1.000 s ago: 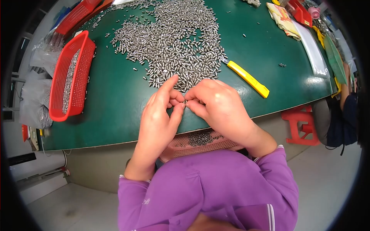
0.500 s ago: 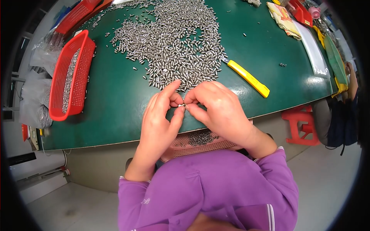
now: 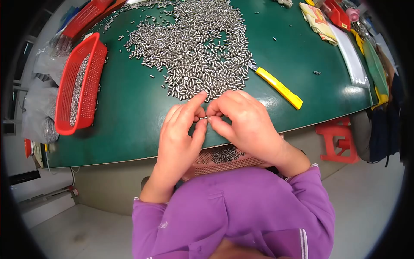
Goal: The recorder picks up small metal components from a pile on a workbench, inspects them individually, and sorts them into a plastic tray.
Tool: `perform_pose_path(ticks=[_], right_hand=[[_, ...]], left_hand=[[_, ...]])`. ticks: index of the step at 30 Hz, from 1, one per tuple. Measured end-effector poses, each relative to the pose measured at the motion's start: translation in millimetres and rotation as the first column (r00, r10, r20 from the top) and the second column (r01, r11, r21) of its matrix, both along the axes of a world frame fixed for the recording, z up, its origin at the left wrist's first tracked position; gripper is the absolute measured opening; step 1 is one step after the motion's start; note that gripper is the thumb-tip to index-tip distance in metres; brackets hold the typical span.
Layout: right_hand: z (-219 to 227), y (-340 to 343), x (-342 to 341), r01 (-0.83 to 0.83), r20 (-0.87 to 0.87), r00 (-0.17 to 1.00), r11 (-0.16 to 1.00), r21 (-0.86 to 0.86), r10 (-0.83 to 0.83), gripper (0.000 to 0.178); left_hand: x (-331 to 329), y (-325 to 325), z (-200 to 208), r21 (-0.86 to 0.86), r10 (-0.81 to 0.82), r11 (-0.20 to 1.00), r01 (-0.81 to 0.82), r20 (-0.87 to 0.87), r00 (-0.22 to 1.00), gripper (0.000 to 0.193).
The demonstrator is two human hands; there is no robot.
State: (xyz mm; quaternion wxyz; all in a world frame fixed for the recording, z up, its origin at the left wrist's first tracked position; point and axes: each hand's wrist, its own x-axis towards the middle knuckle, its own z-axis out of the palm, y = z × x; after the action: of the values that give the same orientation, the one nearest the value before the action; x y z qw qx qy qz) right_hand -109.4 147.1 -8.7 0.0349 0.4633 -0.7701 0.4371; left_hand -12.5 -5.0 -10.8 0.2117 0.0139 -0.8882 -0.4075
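Both my hands meet over the near edge of the table, fingertips almost touching. My left hand [image 3: 180, 129] pinches one end of a small silver metal piece [image 3: 204, 118] between thumb and finger. At its other end my right hand [image 3: 246, 118] pinches too. Fingertips cover most of the piece, so its full shape is hidden. Just beyond my fingers spreads a large heap of small silver bullet-shaped metal pieces [image 3: 198, 56]. Below the table edge, a pink basket [image 3: 228, 164] by my lap holds more of them.
On the green table [image 3: 129, 108], a yellow utility knife [image 3: 279, 88] lies right of the heap. A long red basket [image 3: 60, 108] with metal pieces stands at left. A red stool [image 3: 338, 140] is on the floor at right, near a person in dark clothes [image 3: 384, 129].
My left hand has shifted very slightly right, still pinching the piece. The right hand is nearly unmoved. The person at the far right has moved.
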Motion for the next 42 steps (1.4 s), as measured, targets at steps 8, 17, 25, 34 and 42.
perform_pose_path(ticks=[8,17,25,34,42], right_hand=[[-1.9,1.1,2.0,-0.005,-0.007,1.0,0.999,0.042,0.006,0.011],[1.6,0.4,3.1,0.01,-0.026,1.0,1.0,0.029,-0.009,0.012],[2.2,0.8,3.9,0.0,0.003,1.0,1.0,0.015,0.0,0.011],[4.9,0.8,5.7,-0.017,0.002,1.0,1.0,0.024,0.017,0.013],[4.2,3.2,3.0,-0.04,0.03,0.999,0.999,0.034,0.039,0.017]], left_hand=[[1.5,3.4,-1.7,-0.015,0.029,0.999,-0.029,-0.043,0.999,0.056],[1.9,0.4,-1.0,-0.011,0.019,1.0,-0.019,-0.02,1.0,0.056],[1.5,0.4,-5.1,0.015,0.039,0.999,-0.038,-0.046,0.998,0.056],[2.8,-1.2,-7.0,0.006,0.019,1.0,-0.019,-0.05,0.999,0.062],[4.6,-4.5,-9.8,0.099,0.007,0.995,-0.005,-0.022,1.0,0.07]])
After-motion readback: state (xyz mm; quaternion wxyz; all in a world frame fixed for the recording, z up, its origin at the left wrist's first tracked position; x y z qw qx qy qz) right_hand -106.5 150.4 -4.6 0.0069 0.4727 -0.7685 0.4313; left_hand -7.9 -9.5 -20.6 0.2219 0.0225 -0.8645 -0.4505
